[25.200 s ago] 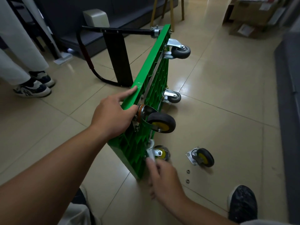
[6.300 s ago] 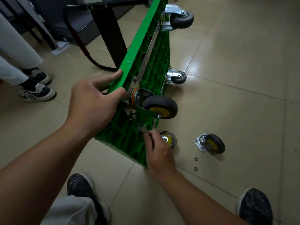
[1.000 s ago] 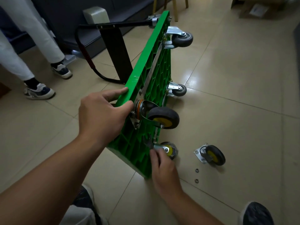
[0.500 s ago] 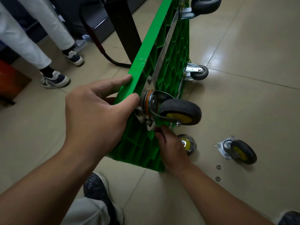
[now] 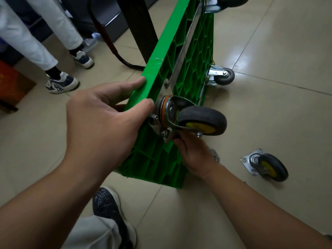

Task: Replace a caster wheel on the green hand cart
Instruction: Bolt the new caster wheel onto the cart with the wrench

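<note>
Right hand has risen along the cart to its upper caster, grip hidden beneath the plate; left hand clasps the cart edge.

A glossy beige tiled floor with thin dark grout lines fills most of the view. At upper left stand a bystander's legs in loose white trousers, with black socks and white-and-navy lace-up sneakers, set apart on the tiles. A reddish-brown box, possibly cardboard, sits at the left edge. At the bottom, a dark mesh shoe with a pale sole rests flat below a light grey trouser leg.
</note>
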Tool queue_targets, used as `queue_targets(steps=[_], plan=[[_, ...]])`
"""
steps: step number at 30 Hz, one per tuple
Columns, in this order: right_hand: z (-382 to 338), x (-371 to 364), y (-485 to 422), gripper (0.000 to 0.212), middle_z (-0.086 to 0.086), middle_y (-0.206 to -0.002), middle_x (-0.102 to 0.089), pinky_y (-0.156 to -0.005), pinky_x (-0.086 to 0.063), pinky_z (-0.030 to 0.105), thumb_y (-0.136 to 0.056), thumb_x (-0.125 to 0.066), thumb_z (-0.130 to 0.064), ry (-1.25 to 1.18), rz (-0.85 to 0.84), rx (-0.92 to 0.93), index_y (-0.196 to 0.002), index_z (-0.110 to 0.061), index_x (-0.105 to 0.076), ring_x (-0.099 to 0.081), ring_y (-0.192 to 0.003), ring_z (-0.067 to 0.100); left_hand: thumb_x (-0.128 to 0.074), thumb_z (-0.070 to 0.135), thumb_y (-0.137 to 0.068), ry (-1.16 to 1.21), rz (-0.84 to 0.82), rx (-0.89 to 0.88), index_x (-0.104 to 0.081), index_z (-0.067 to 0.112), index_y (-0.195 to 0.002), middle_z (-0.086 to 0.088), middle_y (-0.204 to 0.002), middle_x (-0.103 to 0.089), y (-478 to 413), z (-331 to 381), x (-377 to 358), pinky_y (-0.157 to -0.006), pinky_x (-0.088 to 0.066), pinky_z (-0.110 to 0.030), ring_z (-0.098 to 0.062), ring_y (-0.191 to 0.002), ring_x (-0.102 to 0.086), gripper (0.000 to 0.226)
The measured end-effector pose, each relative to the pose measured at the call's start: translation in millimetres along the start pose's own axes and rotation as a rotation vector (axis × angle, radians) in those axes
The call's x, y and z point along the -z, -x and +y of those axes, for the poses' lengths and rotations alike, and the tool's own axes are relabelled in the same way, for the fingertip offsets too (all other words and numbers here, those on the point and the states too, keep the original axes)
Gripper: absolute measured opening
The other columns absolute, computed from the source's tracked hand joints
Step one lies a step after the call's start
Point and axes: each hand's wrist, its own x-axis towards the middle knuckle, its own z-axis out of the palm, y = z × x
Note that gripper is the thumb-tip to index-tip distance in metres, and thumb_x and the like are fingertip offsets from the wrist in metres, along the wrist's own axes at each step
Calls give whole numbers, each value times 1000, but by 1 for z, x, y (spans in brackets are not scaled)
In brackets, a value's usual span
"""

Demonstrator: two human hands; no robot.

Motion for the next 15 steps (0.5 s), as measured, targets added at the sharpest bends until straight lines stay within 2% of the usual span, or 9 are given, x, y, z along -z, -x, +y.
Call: queue_targets(steps=[2,5,7,10,12,15], plan=[[0,5,-3,45,5,-113,-68,-85,-47,36,-101,-35,-45,50,-38,-14,-115,-15,-66,-60,-105,26,-84,26,-83,19,29,39,-76,29,-121,18,-111,-74,1,-1,0,-71,-61,-17,5,-90,-74,39],[-2,7,-8,42,5,-122,-64,-91,-49,46,-101,-32,-50,75,-108,-37,-120,-24,-59,-59,-112,30,-85,23,-83,25,41,57,-77,28,-121,14,-110,-76,1,0,-1,-74,-62,-19,3,-92,-74,39],[-5,7,-8,41,4,-122,-63,-90,-49,46,-101,-31,-51,77,-116,-39,-119,-26,-58,-59,-111,29,-85,23,-83,29,50,67,-77,29,-121,16,-108,-76,1,1,-1,-76,-62,-19,3,-91,-74,39],[-14,4,-1,45,6,-112,-65,-83,-49,42,-99,-32,-46,41,-107,-55,-116,-15,-59,-61,-101,27,-85,25,-83,13,63,70,-77,30,-120,18,-107,-75,0,2,-2,-75,-61,-18,5,-91,-73,38],[-26,-2,9,39,10,-107,-67,-81,-50,41,-103,-37,-41,6,-101,-156,-117,-12,-59,-63,-96,29,-85,25,-83,6,64,65,-77,30,-120,17,-109,-75,1,2,-3,-75,-61,-18,5,-92,-73,38],[-48,-9,27,26,6,-94,-67,-76,-51,42,-107,-37,-36,-83,-70,-318,-108,-19,-57,-64,-88,28,-85,26,-83,15,73,79,-77,34,-120,15,-111,-76,1,3,-4,-74,-64,-25,2,-91,-74,38]])
